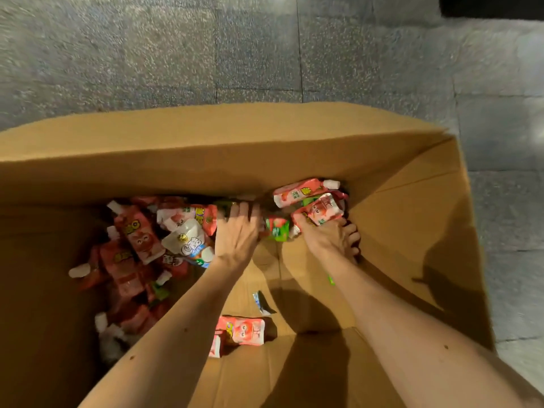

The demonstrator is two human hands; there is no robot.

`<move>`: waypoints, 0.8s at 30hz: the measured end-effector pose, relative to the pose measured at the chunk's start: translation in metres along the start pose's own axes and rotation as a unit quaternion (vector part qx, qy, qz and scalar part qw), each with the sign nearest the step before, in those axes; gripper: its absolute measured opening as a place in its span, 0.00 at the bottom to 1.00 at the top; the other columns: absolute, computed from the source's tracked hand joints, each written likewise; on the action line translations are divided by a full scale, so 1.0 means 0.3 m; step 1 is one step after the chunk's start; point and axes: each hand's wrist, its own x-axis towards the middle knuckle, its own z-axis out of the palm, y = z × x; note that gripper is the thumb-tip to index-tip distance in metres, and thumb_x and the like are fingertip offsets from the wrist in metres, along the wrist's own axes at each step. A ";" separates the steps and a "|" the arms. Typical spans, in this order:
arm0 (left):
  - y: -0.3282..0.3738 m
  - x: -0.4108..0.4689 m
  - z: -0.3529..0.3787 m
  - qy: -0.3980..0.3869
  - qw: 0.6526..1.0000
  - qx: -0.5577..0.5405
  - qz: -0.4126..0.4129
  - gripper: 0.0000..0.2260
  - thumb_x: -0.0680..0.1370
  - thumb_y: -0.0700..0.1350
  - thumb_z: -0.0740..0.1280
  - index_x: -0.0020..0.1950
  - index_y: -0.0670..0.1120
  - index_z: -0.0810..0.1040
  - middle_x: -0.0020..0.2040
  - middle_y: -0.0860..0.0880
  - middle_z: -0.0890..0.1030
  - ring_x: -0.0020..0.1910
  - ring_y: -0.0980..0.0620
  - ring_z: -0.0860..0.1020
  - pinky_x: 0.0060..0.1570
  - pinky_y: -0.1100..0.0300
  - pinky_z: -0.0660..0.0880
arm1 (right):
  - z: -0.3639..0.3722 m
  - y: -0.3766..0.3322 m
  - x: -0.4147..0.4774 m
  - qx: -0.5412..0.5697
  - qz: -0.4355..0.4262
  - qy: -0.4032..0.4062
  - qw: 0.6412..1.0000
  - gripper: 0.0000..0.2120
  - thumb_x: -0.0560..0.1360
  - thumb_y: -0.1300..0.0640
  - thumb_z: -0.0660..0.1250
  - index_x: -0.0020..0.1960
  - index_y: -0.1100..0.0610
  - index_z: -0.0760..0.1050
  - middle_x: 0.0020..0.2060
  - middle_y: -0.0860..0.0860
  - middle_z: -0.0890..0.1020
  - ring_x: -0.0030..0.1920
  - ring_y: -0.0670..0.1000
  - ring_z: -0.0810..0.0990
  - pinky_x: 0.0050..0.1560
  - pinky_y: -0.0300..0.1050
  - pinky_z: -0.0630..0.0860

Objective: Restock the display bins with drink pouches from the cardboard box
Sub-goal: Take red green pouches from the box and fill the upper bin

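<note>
A: Nearest – two bare forearms (pixel 182 313), reaching down into the cardboard box (pixel 206 160) on the grey floor (pixel 176 54).
B: Pouches?
A: Red drink pouches (pixel 138 240), white spout caps, heaped along the box's left side. A lone pouch (pixel 244 331) lies on the bottom.
B: Hands?
A: The left hand (pixel 238 234) lies flat, fingers nearly straight, tips touching pouches at the far wall – grasping nothing. The right hand (pixel 329 237) is curled round a red pouch (pixel 323 212) in the far corner; a green pouch (pixel 278 229) sits between the hands.
</note>
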 end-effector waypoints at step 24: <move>-0.133 -0.147 -0.008 -0.010 0.986 0.015 0.165 0.36 0.61 0.53 0.81 0.61 0.44 0.67 0.50 0.40 0.81 0.50 0.40 0.79 0.65 0.40 0.63 | -0.012 0.173 0.014 0.297 -0.009 -0.256 0.920 0.25 0.67 0.48 0.79 0.61 0.54 0.77 0.51 0.55 0.85 0.48 0.55 0.86 0.43 0.48 0.82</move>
